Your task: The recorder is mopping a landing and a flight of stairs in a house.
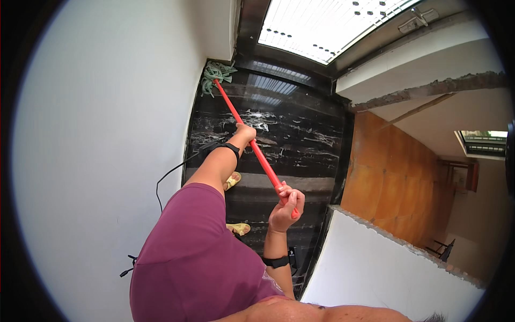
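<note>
A mop with a red pole (264, 163) stretches slantwise over a dark, streaked stone floor (297, 155). My left hand (246, 132) is wrapped around the pole partway down. Close to the pole's upper end, the fingers of my right hand (286, 211) are curled around it. The green strands of the mop head (217, 74) lie in the far corner, against the white wall and beside the door frame. Part of the left hand's grip is hidden by its own wrist.
A white wall (108, 120) runs along the left. The door (322, 28) has a bright barred pane and a metal handle (418, 20). Orange floor tiles (386, 173) lie beyond a rough-edged opening at right, beside a low white wall (374, 257). A black cable (169, 173) hangs near my left arm.
</note>
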